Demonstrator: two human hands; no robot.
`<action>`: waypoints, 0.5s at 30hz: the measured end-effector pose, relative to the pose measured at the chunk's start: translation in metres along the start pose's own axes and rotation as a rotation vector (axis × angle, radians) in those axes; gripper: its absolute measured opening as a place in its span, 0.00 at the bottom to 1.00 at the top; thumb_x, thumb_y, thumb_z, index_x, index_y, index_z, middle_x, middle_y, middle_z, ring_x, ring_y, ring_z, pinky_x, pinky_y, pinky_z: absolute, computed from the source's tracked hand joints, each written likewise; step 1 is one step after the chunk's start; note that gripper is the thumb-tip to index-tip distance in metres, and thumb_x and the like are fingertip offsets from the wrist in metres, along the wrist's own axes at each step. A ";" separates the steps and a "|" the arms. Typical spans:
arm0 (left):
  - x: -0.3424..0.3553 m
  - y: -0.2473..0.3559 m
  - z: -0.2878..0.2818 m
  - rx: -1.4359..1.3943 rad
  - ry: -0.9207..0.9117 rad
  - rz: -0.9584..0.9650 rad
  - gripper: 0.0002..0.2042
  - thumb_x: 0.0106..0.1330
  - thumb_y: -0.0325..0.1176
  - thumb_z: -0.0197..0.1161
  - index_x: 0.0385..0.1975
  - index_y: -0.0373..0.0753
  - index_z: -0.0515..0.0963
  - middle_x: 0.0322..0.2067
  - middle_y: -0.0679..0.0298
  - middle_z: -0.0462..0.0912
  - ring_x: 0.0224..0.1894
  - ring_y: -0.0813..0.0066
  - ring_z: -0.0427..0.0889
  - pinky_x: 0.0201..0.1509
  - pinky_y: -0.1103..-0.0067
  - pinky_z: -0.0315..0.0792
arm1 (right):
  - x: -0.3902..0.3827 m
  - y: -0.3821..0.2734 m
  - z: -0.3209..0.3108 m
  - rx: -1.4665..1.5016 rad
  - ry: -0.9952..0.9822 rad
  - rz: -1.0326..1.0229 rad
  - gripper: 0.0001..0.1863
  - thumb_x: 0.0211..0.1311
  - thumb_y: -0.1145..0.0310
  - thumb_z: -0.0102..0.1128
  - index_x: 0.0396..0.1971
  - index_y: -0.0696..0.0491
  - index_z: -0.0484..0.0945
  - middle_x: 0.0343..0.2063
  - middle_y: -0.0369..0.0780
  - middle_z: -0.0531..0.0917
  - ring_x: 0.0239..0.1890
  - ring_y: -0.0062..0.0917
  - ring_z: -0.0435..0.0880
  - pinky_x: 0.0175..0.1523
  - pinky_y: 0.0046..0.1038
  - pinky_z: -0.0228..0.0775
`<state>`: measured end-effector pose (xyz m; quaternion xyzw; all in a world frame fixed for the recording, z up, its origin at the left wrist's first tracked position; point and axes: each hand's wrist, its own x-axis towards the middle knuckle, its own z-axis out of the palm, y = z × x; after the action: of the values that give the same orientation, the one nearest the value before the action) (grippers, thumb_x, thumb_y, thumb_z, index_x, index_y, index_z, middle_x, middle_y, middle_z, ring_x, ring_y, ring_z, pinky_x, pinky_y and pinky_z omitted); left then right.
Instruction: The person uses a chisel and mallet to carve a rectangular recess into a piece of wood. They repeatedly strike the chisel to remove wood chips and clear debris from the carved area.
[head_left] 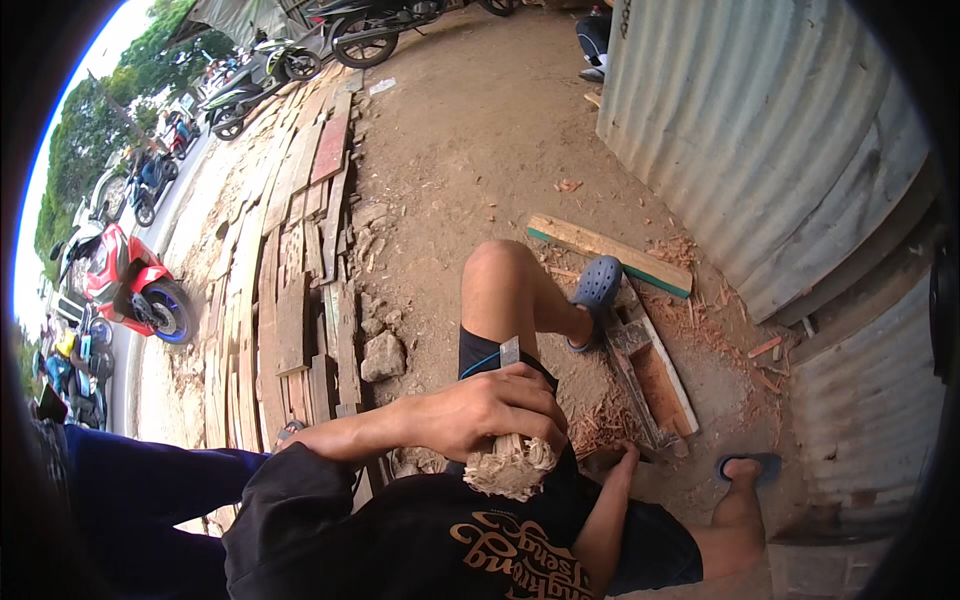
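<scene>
My left hand (497, 408) is closed round a chisel. Its flat metal blade (510, 352) points away from me, and the battered, frayed end of its wooden handle (512, 470) faces me. Lower and to the right, my right hand (622, 462) is down beside the wood shavings with its fingers curled; what they hold, if anything, is partly hidden. Ahead of it lies a length of wood (672, 385) with a reddish hollow cut into it. A foot in a blue clog (598, 290) rests at the wood's far end.
A green-edged plank (612, 254) lies beyond the clog. Corrugated metal sheets (750, 140) stand on the right. Stacked boards (290, 300) and a rock (383, 357) are on the left. Motorcycles, including a red one (125, 275), stand near the road. Another person's dark-clothed leg (150, 480) is at lower left.
</scene>
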<state>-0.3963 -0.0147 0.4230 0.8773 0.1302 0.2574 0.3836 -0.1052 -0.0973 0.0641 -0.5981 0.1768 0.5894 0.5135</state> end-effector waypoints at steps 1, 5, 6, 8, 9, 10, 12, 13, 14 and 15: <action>0.017 -0.006 0.011 -0.028 0.019 0.020 0.16 0.52 0.26 0.63 0.42 0.38 0.79 0.44 0.60 0.80 0.51 0.61 0.77 0.59 0.65 0.64 | 0.036 0.013 -0.021 0.017 -0.068 0.005 0.10 0.55 0.64 0.52 0.18 0.50 0.66 0.19 0.37 0.73 0.23 0.29 0.73 0.35 0.32 0.70; 0.092 -0.062 0.084 0.050 0.044 0.112 0.10 0.55 0.28 0.61 0.37 0.42 0.81 0.43 0.64 0.81 0.50 0.66 0.79 0.60 0.64 0.65 | 0.040 0.002 -0.023 0.269 -0.114 -0.009 0.10 0.57 0.64 0.53 0.20 0.50 0.68 0.19 0.37 0.73 0.23 0.28 0.74 0.35 0.29 0.71; 0.112 -0.076 0.100 0.067 0.015 0.122 0.10 0.56 0.29 0.61 0.37 0.43 0.81 0.43 0.65 0.81 0.51 0.66 0.79 0.61 0.64 0.65 | 0.028 -0.004 -0.022 0.338 -0.100 -0.010 0.10 0.58 0.65 0.53 0.20 0.50 0.68 0.19 0.37 0.73 0.23 0.27 0.74 0.35 0.29 0.71; 0.146 -0.105 0.134 0.104 -0.022 0.129 0.10 0.56 0.32 0.61 0.39 0.44 0.82 0.44 0.64 0.81 0.51 0.65 0.79 0.61 0.65 0.66 | 0.010 -0.012 -0.018 0.468 -0.072 -0.021 0.09 0.60 0.67 0.52 0.21 0.51 0.68 0.18 0.37 0.72 0.22 0.26 0.73 0.33 0.29 0.71; 0.156 -0.123 0.153 0.139 -0.033 0.104 0.11 0.56 0.34 0.62 0.39 0.44 0.82 0.44 0.63 0.81 0.50 0.63 0.80 0.60 0.65 0.68 | 0.004 -0.010 -0.011 0.524 -0.065 -0.011 0.09 0.61 0.67 0.52 0.22 0.51 0.68 0.18 0.36 0.72 0.22 0.26 0.73 0.33 0.29 0.71; 0.171 -0.135 0.183 0.134 -0.039 0.095 0.12 0.56 0.36 0.62 0.40 0.44 0.82 0.44 0.62 0.82 0.49 0.62 0.81 0.59 0.66 0.69 | -0.005 -0.015 -0.025 0.567 -0.021 -0.037 0.09 0.62 0.68 0.51 0.22 0.51 0.68 0.18 0.36 0.71 0.22 0.25 0.72 0.32 0.28 0.71; 0.181 -0.171 0.216 0.114 -0.204 -0.118 0.16 0.54 0.39 0.66 0.41 0.41 0.82 0.41 0.59 0.83 0.43 0.60 0.84 0.50 0.70 0.75 | -0.013 -0.008 -0.018 0.640 0.015 -0.021 0.09 0.64 0.70 0.51 0.23 0.51 0.68 0.17 0.36 0.71 0.21 0.24 0.72 0.31 0.28 0.71; 0.181 -0.200 0.237 0.044 -0.194 -0.113 0.16 0.55 0.40 0.67 0.41 0.40 0.82 0.39 0.58 0.84 0.41 0.58 0.84 0.46 0.71 0.76 | -0.014 -0.008 -0.014 0.645 0.031 -0.047 0.09 0.63 0.71 0.51 0.22 0.51 0.66 0.17 0.35 0.69 0.21 0.22 0.71 0.29 0.26 0.70; 0.185 -0.226 0.257 -0.026 -0.181 -0.096 0.16 0.57 0.41 0.67 0.40 0.39 0.81 0.37 0.57 0.84 0.38 0.57 0.84 0.42 0.72 0.78 | -0.006 -0.006 -0.018 0.676 0.055 -0.025 0.11 0.63 0.71 0.51 0.21 0.51 0.65 0.17 0.35 0.69 0.20 0.22 0.70 0.28 0.27 0.69; 0.188 -0.246 0.275 -0.090 -0.154 -0.121 0.14 0.59 0.41 0.67 0.40 0.39 0.81 0.37 0.57 0.84 0.38 0.58 0.84 0.42 0.72 0.77 | -0.002 -0.004 -0.020 0.716 0.070 -0.007 0.11 0.63 0.71 0.51 0.20 0.51 0.65 0.16 0.35 0.69 0.19 0.22 0.69 0.27 0.27 0.69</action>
<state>-0.0954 0.0639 0.1500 0.8668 0.1411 0.1713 0.4464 -0.0920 -0.1126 0.0636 -0.4007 0.3874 0.4673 0.6862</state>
